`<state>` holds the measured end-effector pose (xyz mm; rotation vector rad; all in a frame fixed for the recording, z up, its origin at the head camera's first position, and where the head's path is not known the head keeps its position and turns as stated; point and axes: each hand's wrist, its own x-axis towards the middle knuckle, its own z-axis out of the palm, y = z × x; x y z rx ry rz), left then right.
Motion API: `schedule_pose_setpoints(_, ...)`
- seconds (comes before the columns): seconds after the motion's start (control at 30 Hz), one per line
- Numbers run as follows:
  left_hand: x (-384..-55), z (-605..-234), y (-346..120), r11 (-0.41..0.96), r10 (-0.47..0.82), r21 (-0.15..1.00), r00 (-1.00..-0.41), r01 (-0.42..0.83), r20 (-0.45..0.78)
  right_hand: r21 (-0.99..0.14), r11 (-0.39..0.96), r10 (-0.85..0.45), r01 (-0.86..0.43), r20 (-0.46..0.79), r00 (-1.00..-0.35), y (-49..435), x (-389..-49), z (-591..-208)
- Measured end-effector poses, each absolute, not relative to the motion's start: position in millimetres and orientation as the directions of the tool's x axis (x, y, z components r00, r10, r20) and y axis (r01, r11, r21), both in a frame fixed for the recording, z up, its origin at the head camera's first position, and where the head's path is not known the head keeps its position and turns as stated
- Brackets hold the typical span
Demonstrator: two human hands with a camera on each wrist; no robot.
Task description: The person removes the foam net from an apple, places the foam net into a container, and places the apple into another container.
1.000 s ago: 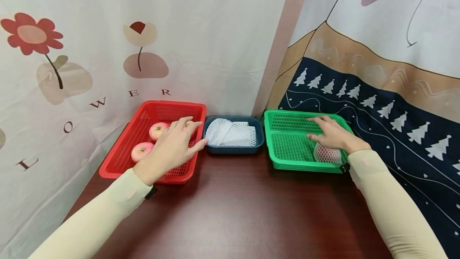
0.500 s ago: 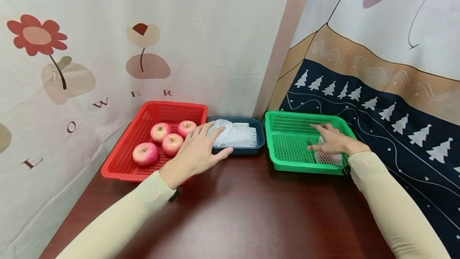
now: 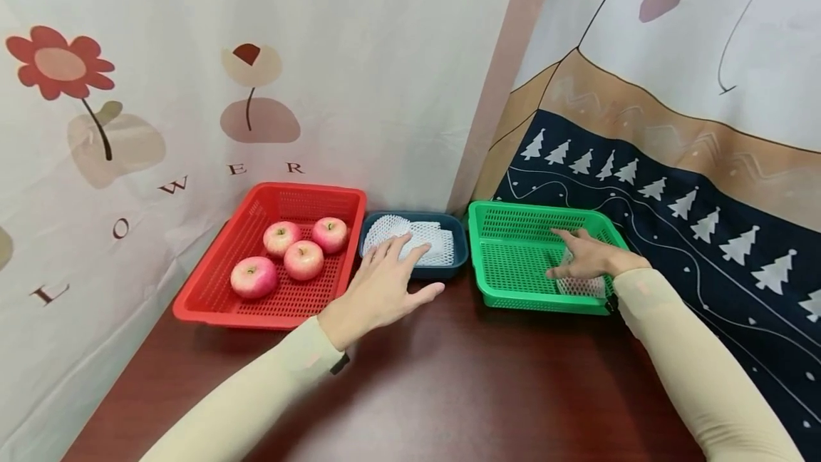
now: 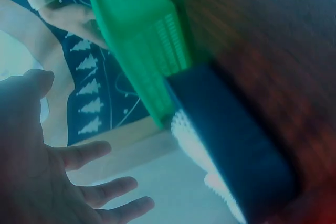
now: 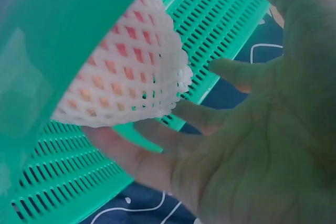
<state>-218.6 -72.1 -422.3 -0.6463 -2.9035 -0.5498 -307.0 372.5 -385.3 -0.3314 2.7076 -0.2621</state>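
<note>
My left hand [image 3: 375, 292] hovers at the near left side of a dark blue tray [image 3: 463, 252] holding white foam fruit nets [image 3: 428, 234]. Its fingers are spread and it holds nothing; the left wrist view shows a gap between the hand [image 4: 47, 171] and the tray [image 4: 231, 135]. Inside the green basket [image 3: 513, 299], at its right end, sits an apple in a foam net [image 5: 126, 66]. Over that apple my right hand [image 3: 590, 257] is held with loosely extended fingers. Whether its fingertips touch the net cannot be told.
On the left stands a red basket [image 3: 212, 309] with several bare apples [image 3: 303, 260]. All three containers line the back of the dark brown table [image 3: 442, 376]. Behind them hang a white printed curtain [image 3: 385, 77] and a navy one with tree prints [image 3: 693, 262].
My left hand has moved right, from above the red basket to the blue tray's near edge, uncovering the apples. My right hand has shifted slightly lower over the netted apple.
</note>
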Motion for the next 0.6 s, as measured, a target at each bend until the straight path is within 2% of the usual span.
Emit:
schedule_pose_setpoints(0.23,-223,-431,-51,0.830,0.411,0.332,-0.894,0.448,0.179,-0.194,0.964,-0.249,-0.184,-0.402,-0.881,373,-308,-383)
schedule_pose_setpoints(0.5,-227,-440,-26,0.814,0.442,0.338,-0.881,0.473,0.167,-0.259,0.957,-0.239,-0.131,-0.449,-0.861,378,-309,-390)
schedule_pose_setpoints(0.6,-229,-443,-17,0.805,0.461,0.335,-0.872,0.489,0.164,-0.252,0.961,-0.229,-0.119,-0.472,-0.851,381,-309,-390)
